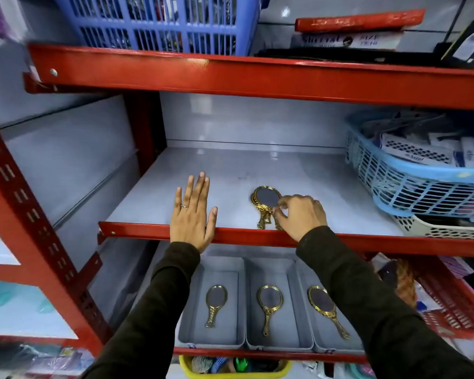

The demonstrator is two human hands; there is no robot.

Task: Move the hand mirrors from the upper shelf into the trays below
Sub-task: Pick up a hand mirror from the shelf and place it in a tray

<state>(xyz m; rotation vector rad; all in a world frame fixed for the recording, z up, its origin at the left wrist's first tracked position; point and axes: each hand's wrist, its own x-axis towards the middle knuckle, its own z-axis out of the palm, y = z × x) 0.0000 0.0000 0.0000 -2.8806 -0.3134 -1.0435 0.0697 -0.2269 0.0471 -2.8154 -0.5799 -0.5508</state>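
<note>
- Hand mirrors (267, 206), gold-framed with dark oval glass, lie in a small stack near the front edge of the grey upper shelf (298, 170), just right of centre, handles pointing to 6 o'clock and reaching the red front rail (244, 235).
- How many mirrors are in the stack cannot be told; at least two handles show.
- Right hand (303, 214) sits at 3 o'clock of the stack, fingertips curled together on the frame where the oval meets the handles; whether it has a firm pinch on a mirror cannot be told.
- Left hand (193, 212) lies flat and spread, palm down, at 9 o'clock of the stack and apart from it, heel on the red rail, holding nothing; a ring shows on one finger.
- Both arms wear dark sleeves (367, 296).
- Below, at 6 o'clock, three grey trays stand side by side: the left tray (186, 310), middle tray (251, 305) and right tray (316, 340).
- Each tray holds one gold mirror lying flat, handle toward the viewer: left (215, 303), middle (268, 306), right (324, 309).
- At 3 o'clock on the upper shelf stands a light blue basket (411, 184) of packaged goods on top of a white basket (449, 229).
- At 12 o'clock, one shelf higher, is a darker blue basket (159, 23).
- At 6 o'clock under the trays, a yellow bin (230, 374) peeks out.
</note>
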